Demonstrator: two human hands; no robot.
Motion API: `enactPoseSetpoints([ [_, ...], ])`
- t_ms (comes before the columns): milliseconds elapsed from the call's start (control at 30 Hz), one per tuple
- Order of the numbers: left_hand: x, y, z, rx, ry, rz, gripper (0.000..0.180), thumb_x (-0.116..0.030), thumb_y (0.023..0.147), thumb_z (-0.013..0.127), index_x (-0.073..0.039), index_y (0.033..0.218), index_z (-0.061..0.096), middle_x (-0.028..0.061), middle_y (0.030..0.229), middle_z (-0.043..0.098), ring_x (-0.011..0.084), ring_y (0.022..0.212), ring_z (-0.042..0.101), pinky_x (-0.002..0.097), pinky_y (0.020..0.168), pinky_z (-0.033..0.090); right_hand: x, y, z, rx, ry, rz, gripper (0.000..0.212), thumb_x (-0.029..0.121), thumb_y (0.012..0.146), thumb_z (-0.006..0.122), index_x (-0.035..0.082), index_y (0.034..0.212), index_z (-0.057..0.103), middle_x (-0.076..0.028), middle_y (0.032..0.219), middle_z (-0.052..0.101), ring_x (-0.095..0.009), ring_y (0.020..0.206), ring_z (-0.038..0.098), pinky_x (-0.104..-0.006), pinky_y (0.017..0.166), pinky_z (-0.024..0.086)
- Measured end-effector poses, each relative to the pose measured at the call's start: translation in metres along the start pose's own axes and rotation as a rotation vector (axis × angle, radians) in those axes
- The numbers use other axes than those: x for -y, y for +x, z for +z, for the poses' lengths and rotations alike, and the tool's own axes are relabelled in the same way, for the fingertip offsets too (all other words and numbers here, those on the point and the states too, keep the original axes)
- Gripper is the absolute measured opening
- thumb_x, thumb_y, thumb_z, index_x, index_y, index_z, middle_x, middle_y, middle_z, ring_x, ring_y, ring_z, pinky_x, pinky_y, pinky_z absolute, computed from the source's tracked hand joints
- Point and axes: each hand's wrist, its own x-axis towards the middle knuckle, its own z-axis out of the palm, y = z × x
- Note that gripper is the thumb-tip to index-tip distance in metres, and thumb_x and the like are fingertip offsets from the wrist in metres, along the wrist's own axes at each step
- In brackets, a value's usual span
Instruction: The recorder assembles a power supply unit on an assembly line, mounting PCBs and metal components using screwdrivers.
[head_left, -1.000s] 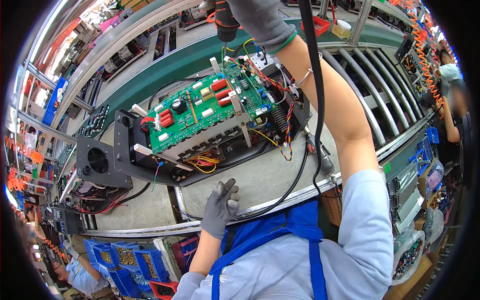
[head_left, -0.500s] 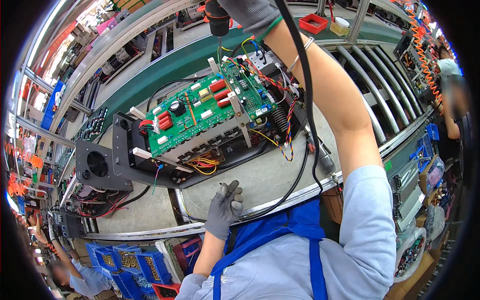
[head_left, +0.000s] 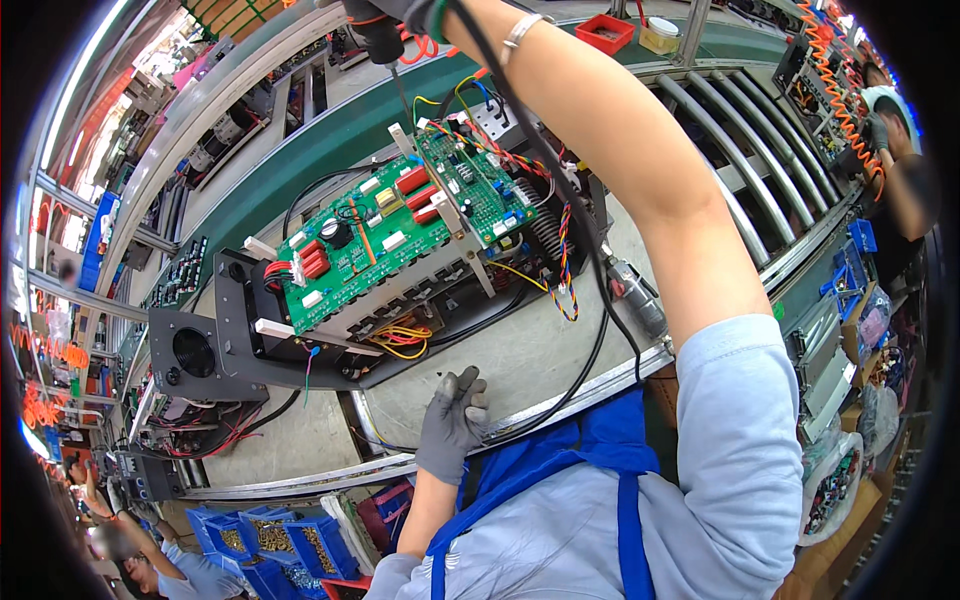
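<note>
Right hand (head_left: 412, 10): I had it closed around the drill (head_left: 374, 36), its fingertips beyond view.
Bit (head_left: 402, 90): pointed down near a white post (head_left: 402, 140).
Left hand (head_left: 450, 425): fingers were half-curled over the bench (head_left: 525, 370); I couldn't tell whether they pinched anything.
Circuit board (head_left: 345, 268): sat over the open black case (head_left: 235, 345).

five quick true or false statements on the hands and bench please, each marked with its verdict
1. The right hand holds a power driver. True.
2. The left hand is bare. False: it wears a grey glove.
3. Red components stand on the green circuit board. True.
4. The metal rollers lie to the left of the circuit board. False: they lie to its right.
5. Blue bins sit at the picture's lower left. True.
</note>
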Motion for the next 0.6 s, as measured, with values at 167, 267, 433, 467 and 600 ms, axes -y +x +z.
enactPoseSetpoints([
  [167, 0.004, -0.002, 0.0, -0.012, -0.025, 0.014, 0.036, -0.029, 0.095, 0.055, 0.001, 0.117, 0.056, 0.0159, 0.101, 0.063, 0.02, 0.078, 0.061, 0.0239, 0.059, 0.051, -0.019, 0.021, 0.018, 0.008, -0.032, 0.114, 0.023, 0.029, 0.081, 0.067, 0.006, 0.082, 0.064, -0.003, 0.057, 0.057, -0.014, 0.042, 0.056, -0.0275, 0.041, 0.048],
  [267, 0.003, -0.006, -0.005, -0.015, -0.009, 0.043, 0.036, -0.028, 0.095, 0.055, 0.001, 0.116, 0.056, 0.0162, 0.1, 0.063, 0.021, 0.077, 0.063, 0.0238, 0.058, 0.052, -0.039, 0.037, 0.016, -0.021, -0.233, -0.076, 0.024, 0.029, 0.081, 0.066, 0.006, 0.081, 0.065, -0.005, 0.058, 0.06, -0.016, 0.043, 0.057, -0.0296, 0.043, 0.049],
  [433, 0.006, -0.021, -0.009, -0.076, 0.011, 0.128, 0.037, -0.028, 0.095, 0.055, 0.003, 0.116, 0.057, 0.0128, 0.096, 0.061, 0.0175, 0.074, 0.059, 0.0224, 0.054, 0.05, -0.025, 0.025, 0.025, 0.047, -0.186, 0.103, 0.023, 0.03, 0.083, 0.065, 0.007, 0.081, 0.064, -0.005, 0.056, 0.058, -0.017, 0.043, 0.058, -0.03, 0.043, 0.05],
  [467, 0.007, -0.023, -0.009, -0.072, 0.002, 0.127, 0.037, -0.028, 0.095, 0.055, 0.003, 0.115, 0.058, 0.0129, 0.095, 0.061, 0.0177, 0.073, 0.059, 0.0227, 0.054, 0.05, -0.032, 0.031, 0.023, 0.026, -0.081, 0.167, 0.023, 0.031, 0.084, 0.065, 0.008, 0.081, 0.064, -0.004, 0.056, 0.058, -0.018, 0.043, 0.058, -0.0301, 0.042, 0.05],
  [600, 0.011, -0.026, -0.01, -0.052, -0.003, 0.076, 0.039, -0.03, 0.092, 0.061, 0.0, 0.116, 0.056, 0.0146, 0.101, 0.061, 0.0206, 0.075, 0.061, 0.0234, 0.056, 0.052, -0.007, 0.041, 0.03, -0.223, -0.272, 0.394, 0.023, 0.031, 0.085, 0.066, 0.009, 0.084, 0.063, -0.004, 0.061, 0.057, -0.016, 0.046, 0.057, -0.0296, 0.042, 0.05],
])
